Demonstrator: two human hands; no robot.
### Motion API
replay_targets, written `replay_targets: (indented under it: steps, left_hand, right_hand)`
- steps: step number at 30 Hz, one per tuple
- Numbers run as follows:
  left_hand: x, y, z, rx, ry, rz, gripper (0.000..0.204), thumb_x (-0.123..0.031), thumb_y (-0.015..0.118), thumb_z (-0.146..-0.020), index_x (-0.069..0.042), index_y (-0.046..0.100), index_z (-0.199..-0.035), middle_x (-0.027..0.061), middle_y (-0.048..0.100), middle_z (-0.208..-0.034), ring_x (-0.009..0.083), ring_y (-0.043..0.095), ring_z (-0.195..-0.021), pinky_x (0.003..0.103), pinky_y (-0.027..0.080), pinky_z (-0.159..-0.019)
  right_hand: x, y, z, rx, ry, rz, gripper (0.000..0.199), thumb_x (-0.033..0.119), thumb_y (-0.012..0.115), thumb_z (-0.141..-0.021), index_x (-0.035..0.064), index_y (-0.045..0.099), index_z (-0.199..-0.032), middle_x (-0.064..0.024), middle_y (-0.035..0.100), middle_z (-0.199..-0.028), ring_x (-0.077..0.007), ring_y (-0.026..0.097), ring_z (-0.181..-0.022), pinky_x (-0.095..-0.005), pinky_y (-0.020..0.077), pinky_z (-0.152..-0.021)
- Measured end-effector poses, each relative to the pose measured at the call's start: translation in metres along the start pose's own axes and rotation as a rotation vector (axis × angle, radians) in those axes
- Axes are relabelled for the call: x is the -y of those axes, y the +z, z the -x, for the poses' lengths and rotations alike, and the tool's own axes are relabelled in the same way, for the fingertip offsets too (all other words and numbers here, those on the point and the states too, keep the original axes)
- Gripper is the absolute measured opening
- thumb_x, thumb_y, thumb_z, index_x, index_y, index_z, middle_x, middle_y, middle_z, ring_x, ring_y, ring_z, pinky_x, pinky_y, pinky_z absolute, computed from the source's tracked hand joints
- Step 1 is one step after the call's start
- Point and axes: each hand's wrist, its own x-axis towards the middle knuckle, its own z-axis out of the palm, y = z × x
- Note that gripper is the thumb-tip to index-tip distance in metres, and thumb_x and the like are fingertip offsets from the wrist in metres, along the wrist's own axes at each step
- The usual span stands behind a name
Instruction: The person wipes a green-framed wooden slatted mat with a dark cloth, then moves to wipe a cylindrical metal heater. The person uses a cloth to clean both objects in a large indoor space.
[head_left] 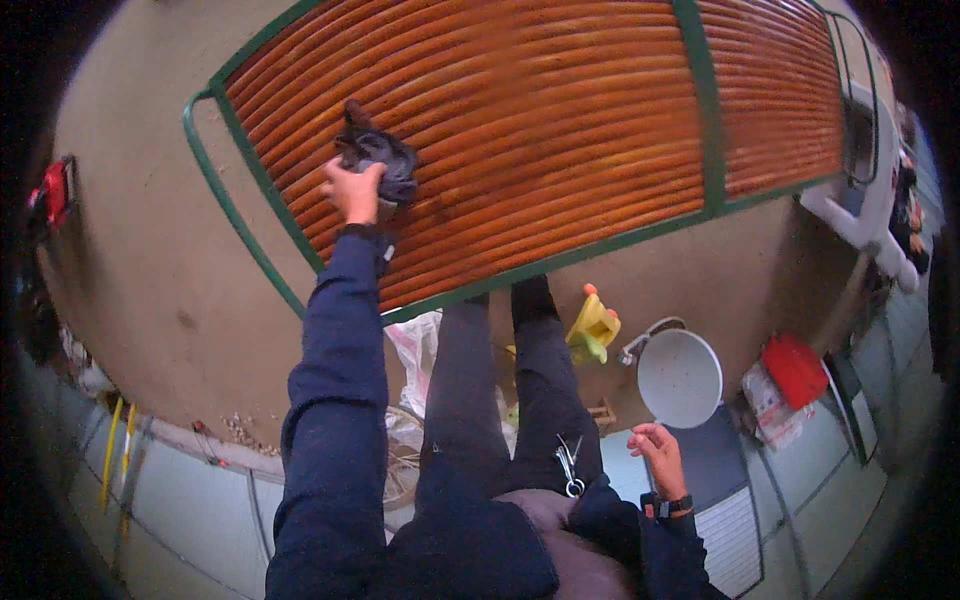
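My left hand [354, 192] is closed on a dark crumpled cloth [384, 165], pressed onto an orange-brown slatted bed surface [500, 150]. The surface looks wet and shiny. A green metal frame [560, 262] runs round it, with a green bar across it and a rounded end rail [228, 210] at the left. Away from the bed, my right hand [660, 458] hangs low at my right side. Its fingers are loosely bent and apart, with nothing in them, and a dark band [668, 506] circles the wrist.
A yellow plastic toy [595, 328] lies on the floor near my feet, beside a pale round dish [680, 378]. A red object [795, 370] is at the right. Part of a spoked wheel [402, 470] shows beside my leg. Yellow poles [120, 455] stand at the lower left.
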Motion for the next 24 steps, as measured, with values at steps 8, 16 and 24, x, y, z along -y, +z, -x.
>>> replay_targets:
  steps: [8,16,24]
  left_hand:
    - [0.019,-0.027,0.002,0.362,-0.110,0.654,0.072,-0.013,0.080,-0.066,0.000,0.043,-0.126,0.0142,0.055,-0.112,0.0236,0.058,-0.098,0.034,0.049,-0.084]
    - [-0.016,-0.082,0.085,0.546,-0.142,0.770,0.068,-0.011,0.069,-0.077,0.001,0.036,-0.135,0.0139,0.051,-0.122,0.0251,0.056,-0.109,0.037,0.047,-0.093]
    - [-0.066,-0.143,0.174,0.710,0.024,0.946,0.058,-0.007,0.065,-0.076,0.000,0.043,-0.129,0.0107,0.055,-0.119,0.0240,0.056,-0.111,0.035,0.044,-0.098]
  right_hand:
    - [-0.011,0.015,0.008,0.008,-0.016,-0.087,0.020,0.015,0.060,-0.094,0.0026,0.061,-0.109,-0.0040,0.067,-0.092,-0.0123,0.063,-0.087,-0.0275,0.0498,-0.076]
    - [-0.014,0.014,0.002,0.048,-0.082,-0.209,0.019,0.012,0.059,-0.094,0.0026,0.061,-0.110,-0.0021,0.065,-0.099,-0.0094,0.062,-0.092,-0.0242,0.0489,-0.081]
    - [-0.018,-0.015,0.014,0.059,-0.231,-0.231,0.017,0.012,0.058,-0.095,0.0014,0.061,-0.108,-0.0033,0.065,-0.097,-0.0109,0.063,-0.092,-0.0254,0.0498,-0.082]
